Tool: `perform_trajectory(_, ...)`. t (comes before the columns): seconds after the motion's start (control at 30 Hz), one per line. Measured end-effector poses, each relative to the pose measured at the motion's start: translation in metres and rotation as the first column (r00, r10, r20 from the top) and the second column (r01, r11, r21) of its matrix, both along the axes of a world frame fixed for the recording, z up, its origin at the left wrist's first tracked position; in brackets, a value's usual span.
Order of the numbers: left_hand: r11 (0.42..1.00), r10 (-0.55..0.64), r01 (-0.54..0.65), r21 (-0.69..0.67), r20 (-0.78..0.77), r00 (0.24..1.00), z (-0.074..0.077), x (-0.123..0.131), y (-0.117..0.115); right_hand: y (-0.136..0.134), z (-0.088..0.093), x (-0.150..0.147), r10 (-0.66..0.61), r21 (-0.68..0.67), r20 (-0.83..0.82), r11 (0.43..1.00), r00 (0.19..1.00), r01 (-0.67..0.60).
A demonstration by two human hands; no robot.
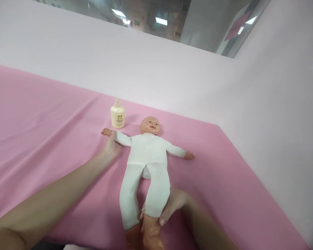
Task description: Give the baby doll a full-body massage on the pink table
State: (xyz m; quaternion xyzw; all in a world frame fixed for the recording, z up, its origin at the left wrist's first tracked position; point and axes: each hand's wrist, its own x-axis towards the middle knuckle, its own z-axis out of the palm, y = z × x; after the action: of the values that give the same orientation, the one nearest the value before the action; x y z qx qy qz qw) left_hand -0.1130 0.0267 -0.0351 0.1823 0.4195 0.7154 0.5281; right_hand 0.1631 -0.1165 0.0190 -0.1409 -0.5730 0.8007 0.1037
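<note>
A baby doll (147, 158) in a white body suit lies on its back on the pink cloth (41, 125), head toward the far wall, arms spread. My left hand (110, 147) is closed around the doll's outstretched arm near its wrist. My right hand (172, 205) grips the doll's lower leg just above the plastic foot (151, 234), thumb on the front. A small cream lotion bottle (117, 115) stands upright just beyond the doll's arm, apart from my left hand.
A pale wall (156, 73) runs along the far edge of the pink surface and turns the corner on the right. Above it is a glass pane showing ceiling lights.
</note>
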Motion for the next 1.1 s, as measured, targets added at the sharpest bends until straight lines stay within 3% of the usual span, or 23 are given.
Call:
perform_trajectory(0.1, 0.998, -0.046, 0.048, 0.039, -0.049, 0.998, 0.004, 0.004, -0.008, -0.001, -0.011, 0.005, 0.111, -0.062, 0.009, 0.992, 0.994, -0.110)
perform_trajectory(0.27, 0.982, -0.052, 0.080, 0.169, -0.165, 0.985, 0.013, 0.010, -0.021, -0.003, -0.039, 0.013, -0.106, -0.232, -0.172, 0.971, 0.979, 0.064)
perform_trajectory(0.4, 0.947, -0.041, 0.149, 0.283, -0.355, 0.934, 0.017, 0.017, -0.032, 0.001, -0.042, 0.012, -0.263, -0.261, -0.267, 0.946, 0.927, 0.193)
perform_trajectory(0.53, 0.892, -0.048, 0.326, 0.312, -0.653, 0.756, 0.021, 0.023, -0.044, 0.004, -0.033, 0.008, -0.432, -0.299, -0.266, 0.887, 0.862, 0.353)
perform_trajectory(0.7, 0.758, 0.036, 0.593, 0.272, -0.925, 0.378, 0.021, 0.027, -0.051, 0.010, -0.026, 0.006, -0.692, -0.446, -0.068, 0.666, 0.719, 0.598)
perform_trajectory(0.77, 0.703, 0.079, 0.667, 0.246, -0.959, 0.271, 0.019, 0.027, -0.050, 0.012, -0.027, 0.006, -0.726, -0.462, -0.023, 0.617, 0.687, 0.637)
perform_trajectory(0.87, 0.685, 0.116, 0.692, 0.229, -0.972, 0.206, 0.017, 0.027, -0.048, 0.013, -0.027, 0.005, -0.734, -0.447, -0.010, 0.611, 0.679, 0.654)
perform_trajectory(1.1, 0.682, 0.137, 0.702, 0.206, -0.979, 0.154, 0.017, 0.026, -0.047, 0.013, -0.028, 0.005, -0.746, -0.398, -0.004, 0.612, 0.666, 0.683)
